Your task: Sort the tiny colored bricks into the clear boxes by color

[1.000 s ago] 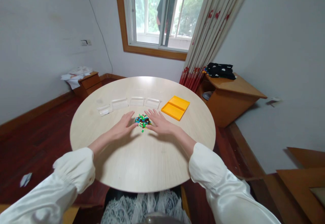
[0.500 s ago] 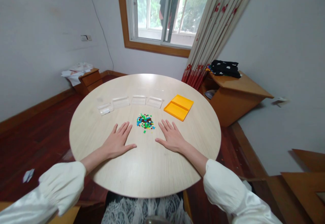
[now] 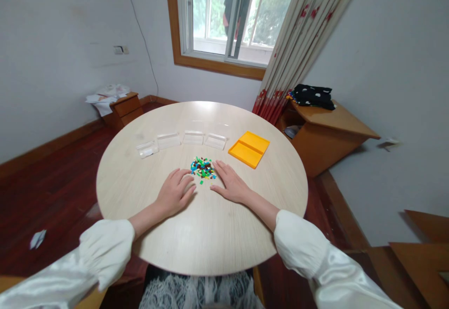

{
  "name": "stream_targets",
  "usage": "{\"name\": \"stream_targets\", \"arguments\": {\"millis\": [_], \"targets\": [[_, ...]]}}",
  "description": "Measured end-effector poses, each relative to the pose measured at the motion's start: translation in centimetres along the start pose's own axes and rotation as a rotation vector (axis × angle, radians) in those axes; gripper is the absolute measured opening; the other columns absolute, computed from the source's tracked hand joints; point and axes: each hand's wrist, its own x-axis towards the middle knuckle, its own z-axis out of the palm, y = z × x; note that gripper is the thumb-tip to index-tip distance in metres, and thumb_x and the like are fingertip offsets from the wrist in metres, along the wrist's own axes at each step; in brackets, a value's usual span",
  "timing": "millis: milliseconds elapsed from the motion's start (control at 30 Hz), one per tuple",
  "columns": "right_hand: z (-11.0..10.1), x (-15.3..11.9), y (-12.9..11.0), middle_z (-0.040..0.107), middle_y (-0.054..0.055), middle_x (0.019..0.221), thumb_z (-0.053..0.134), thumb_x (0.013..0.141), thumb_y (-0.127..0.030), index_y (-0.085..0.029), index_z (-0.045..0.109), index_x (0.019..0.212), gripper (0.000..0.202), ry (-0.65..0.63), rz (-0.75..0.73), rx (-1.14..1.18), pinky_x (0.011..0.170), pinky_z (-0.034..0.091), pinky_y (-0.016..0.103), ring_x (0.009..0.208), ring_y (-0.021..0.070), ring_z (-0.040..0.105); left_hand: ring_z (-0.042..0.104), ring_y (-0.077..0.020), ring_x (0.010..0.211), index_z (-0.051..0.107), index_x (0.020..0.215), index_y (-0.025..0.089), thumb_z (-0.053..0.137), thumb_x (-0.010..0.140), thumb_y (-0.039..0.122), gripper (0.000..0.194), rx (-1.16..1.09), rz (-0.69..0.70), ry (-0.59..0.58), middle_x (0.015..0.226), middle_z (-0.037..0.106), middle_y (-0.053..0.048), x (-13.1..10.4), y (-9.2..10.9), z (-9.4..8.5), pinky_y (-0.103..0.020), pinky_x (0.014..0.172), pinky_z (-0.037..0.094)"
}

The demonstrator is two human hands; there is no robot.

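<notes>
A heap of tiny coloured pieces [image 3: 203, 168], green, blue, brown, yellow and white, lies in the middle of the round table [image 3: 196, 243]. At its left edge is my left hand [image 3: 176, 191], fingers loosely bent and apart, holding nothing. My right hand [image 3: 229, 182] rests at the heap's right side with its fingers stretched out; the fingertips come right up to the pieces. Whether either hand touches them I cannot tell. Behind the heap stand several clear plastic boxes in a curved row, among them one at the left end [image 3: 147, 149] and one at the right end [image 3: 215, 141].
A yellow two-part tray [image 3: 248, 149] lies at the right of the table. Beyond the table stand a wooden cabinet [image 3: 336, 133] with black cloth [image 3: 313, 96] on it and a small drawer unit [image 3: 128, 111] with papers. A curtain [image 3: 298, 33] hangs beside the window.
Both hands have moved inward to the heap from either side. My left hand's fingers, flat and spread before, are now more bent. The view has shifted slightly.
</notes>
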Motion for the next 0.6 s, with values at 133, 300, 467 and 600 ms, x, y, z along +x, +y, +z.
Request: {"name": "stream_targets", "arguments": {"millis": [133,300,467,600], "targets": [[0.8,3.0,-0.6,0.021,0.02,0.151,0.056,0.077,-0.058,-0.014,0.02,0.146,0.089,0.009,-0.016,0.039,0.113,0.019,0.049,0.141,0.0291,0.016,0.047,-0.0264,0.114,0.055,0.11,0.015,0.04,0.089,0.031,0.031,0.015,-0.192,0.077,0.121,0.051,-0.016,3.2,-1.3,0.8,-0.047,0.1,0.036],[1.3,6.0,-1.3,0.022,0.019,0.151,0.059,0.071,-0.063,-0.017,0.023,0.145,0.094,-0.006,-0.05,0.068,0.112,0.017,0.052,0.141,0.0294,0.018,0.038,-0.032,0.123,0.05,0.124,0.011,0.04,0.087,0.033,0.044,0.225,-0.523,0.126,0.131,0.043,-0.02,6.2,-7.1,-0.8,-0.049,0.104,0.029],[1.0,7.7,-0.8,0.038,0.013,0.145,0.048,0.084,-0.051,-0.017,0.035,0.14,0.066,0.204,-0.083,0.076,0.114,0.014,0.047,0.138,0.0226,0.027,0.027,-0.0411,0.131,0.045,0.134,0.019,0.032,0.089,0.041,0.052,0.365,-0.768,-0.027,0.143,0.031,-0.021,5.4,-10.1,-0.8,-0.067,0.101,0.016],[0.9,9.8,0.5,0.044,0.012,0.14,0.034,0.093,-0.032,-0.016,0.046,0.132,0.044,0.353,0.092,-0.063,0.113,0.018,0.043,0.135,0.0209,0.032,0.029,-0.0423,0.131,0.045,0.135,0.025,0.028,0.089,0.046,0.053,0.344,-0.773,-0.165,0.144,0.033,-0.02,4.7,-10.2,0.6,-0.068,0.099,0.018]]}}
